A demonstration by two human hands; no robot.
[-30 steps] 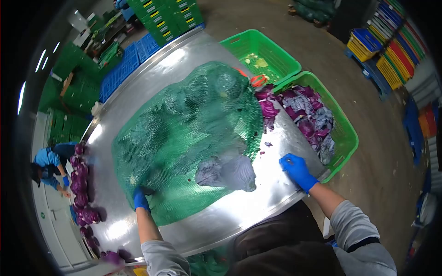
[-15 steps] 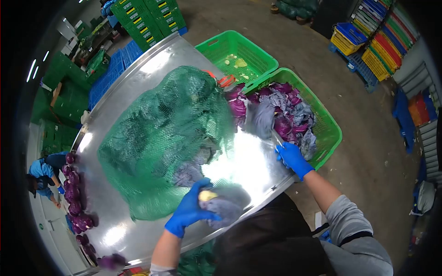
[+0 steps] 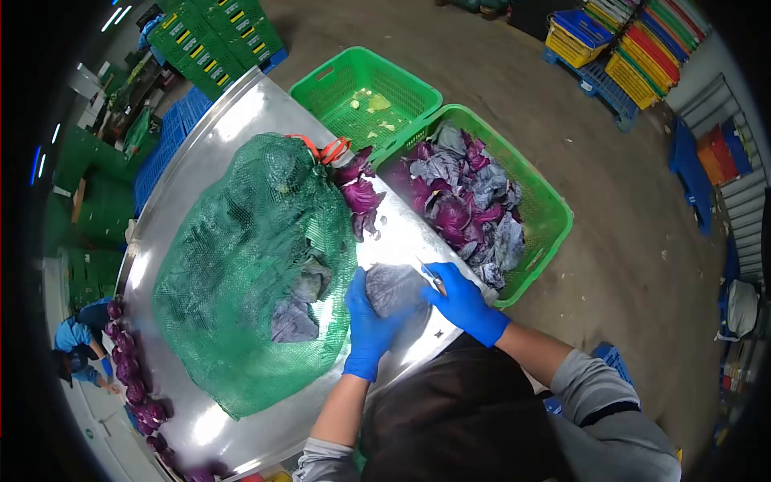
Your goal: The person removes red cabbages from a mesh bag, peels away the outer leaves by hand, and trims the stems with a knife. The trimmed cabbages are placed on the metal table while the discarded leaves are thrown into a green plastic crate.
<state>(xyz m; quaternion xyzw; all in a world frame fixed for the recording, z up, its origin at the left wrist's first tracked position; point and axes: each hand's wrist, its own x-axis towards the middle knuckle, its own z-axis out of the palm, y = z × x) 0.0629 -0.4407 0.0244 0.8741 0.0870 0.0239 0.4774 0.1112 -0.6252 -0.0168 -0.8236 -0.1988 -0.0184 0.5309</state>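
Note:
My left hand [image 3: 371, 328], in a blue glove, is wrapped round the near left side of a greyish-purple cabbage [image 3: 395, 289] on the steel table [image 3: 193, 353]. At the cabbage's right, my right hand [image 3: 466, 301], also gloved in blue, grips a small knife [image 3: 434, 275] whose blade points up and left. To the left lies a green mesh bag [image 3: 241, 265] with cabbages inside and an orange tie [image 3: 331, 150]. Loose purple leaves [image 3: 361, 197] lie at the table edge beside the bag.
A green crate [image 3: 554, 233] full of purple leaves adjoins the table's right edge, beside another crate [image 3: 365, 60] with scraps. Purple cabbages [image 3: 127, 368] line the far left edge, where a co-worker [image 3: 76, 337] bends. Stacked green crates [image 3: 213, 48] stand behind.
The cabbage in my left hand has turned and its yellowish stem end no longer shows. My right hand has moved left from the leaf crate to the cabbage. The whole view has shifted.

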